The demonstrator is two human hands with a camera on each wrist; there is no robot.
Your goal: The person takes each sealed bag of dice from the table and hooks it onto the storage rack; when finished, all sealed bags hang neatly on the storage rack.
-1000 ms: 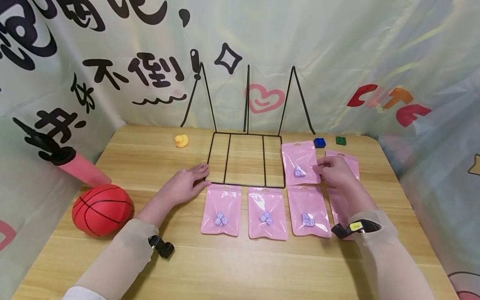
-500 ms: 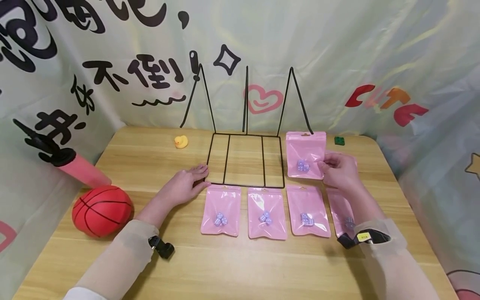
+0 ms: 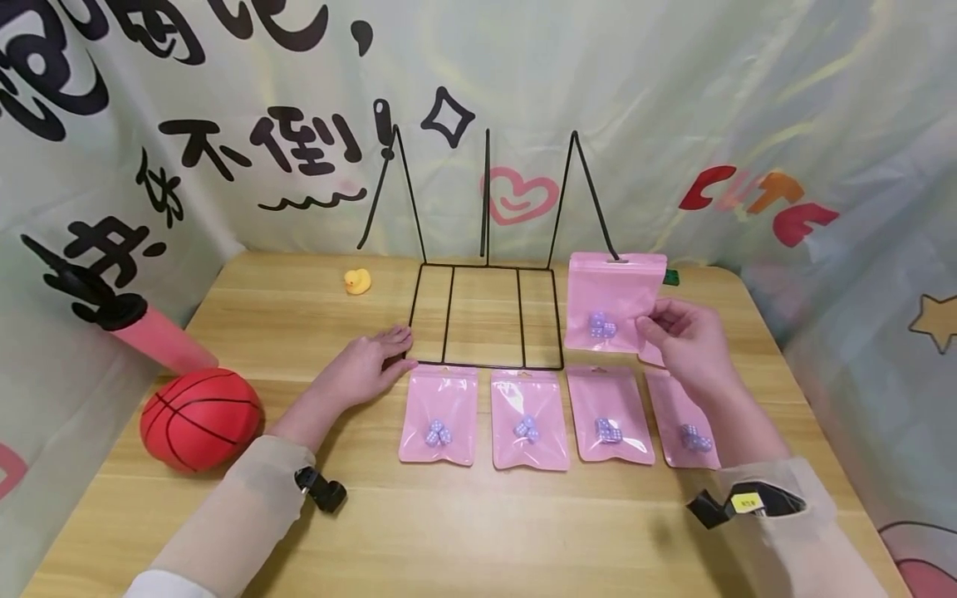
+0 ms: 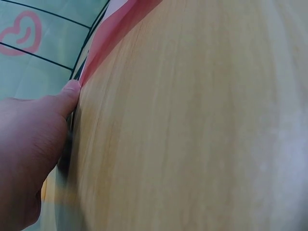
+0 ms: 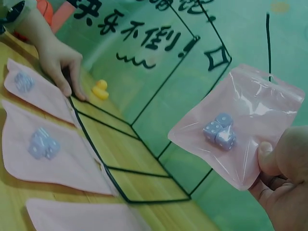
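My right hand point(image 3: 691, 345) pinches the lower right edge of a pink zip pouch point(image 3: 616, 291) with a few lilac dice point(image 5: 219, 132) inside. That pouch hangs upright, its top hole at the tip of the right prong of a black wire rack point(image 3: 482, 365). Whether the prong passes through the hole, I cannot tell. My left hand point(image 3: 362, 370) rests on the rack's front left corner, fingers extended along the side bar, thumb point(image 4: 71, 91) at the front. In front of the rack lie several more pink pouches point(image 3: 439, 407) in a row, dice showing through.
A yellow toy duck point(image 3: 357, 281) sits left of the rack. Further left are a red basketball point(image 3: 200, 419) and a pink cylinder with a black top point(image 3: 160, 332). A green block point(image 3: 671, 277) is partly behind the raised pouch, and another pouch point(image 3: 650, 353) lies behind my right hand.
My right hand has lifted the pouch off the table and moved it back and up, until its top meets the right prong's tip. The left hand stays on the rack's corner.
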